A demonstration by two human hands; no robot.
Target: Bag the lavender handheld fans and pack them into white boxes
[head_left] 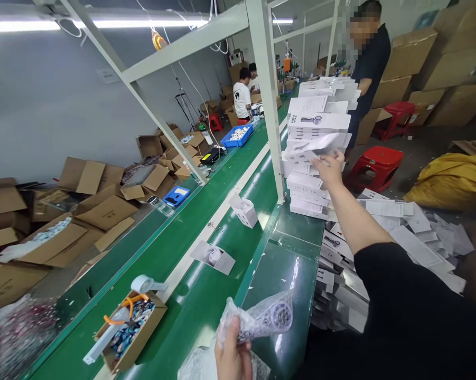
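Note:
My left hand (233, 348) is closed around a bubble-wrapped item (267, 319) with a handle and a round, dotted head. Clear wrap partly hides its exact kind. More bubble wrap (196, 364) lies beneath that hand. Stretched out, my right hand (329, 168) has its fingers on a flat white carton (320, 142) in a tall stack of flattened printed cartons (307, 198). The carton's edge is bent up by the fingers. Two open white boxes, a nearer one (222, 259) and a farther one (245, 212), stand on the green conveyor belt with white contents inside.
A metal frame post (267, 100) rises beside the stack. On the belt's left is a cardboard box (142, 332) of small parts with orange-handled pliers (129, 309) and a tape roll (141, 284). Loose cartons (416, 243), red stools (376, 166) and a standing person (370, 63) are on the right.

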